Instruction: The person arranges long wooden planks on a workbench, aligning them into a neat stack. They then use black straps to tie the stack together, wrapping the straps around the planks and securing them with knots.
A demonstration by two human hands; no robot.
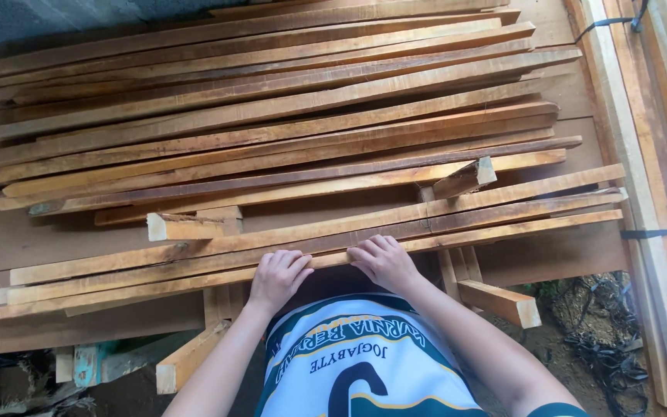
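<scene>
I judge I'm gripping: left hand (277, 276) and right hand (384, 261) curl (side by side) over the nearest wooden strip (194, 279); lifting needs firmer clamping.

Two hands (278, 276), roughly twenty long wooden slats (272, 116), three short offcut blocks (187, 226).

Both forearms bare, reaching forward from near edge of scene, converging toward centre. Left arm enters from lower left, rises diagonally, wrist straight. Left hand (278, 276) palm down, fingers curled forward and bunched together, knuckles raised, thumb tucked at right side. Right arm enters from lower right, longer stretch visible, angled up and left. Right hand (384, 261) palm down, fingers spread slightly, tips pointing far-left, wrist bent a little. Hands close side by side, small gap between, not touching each other.
</scene>
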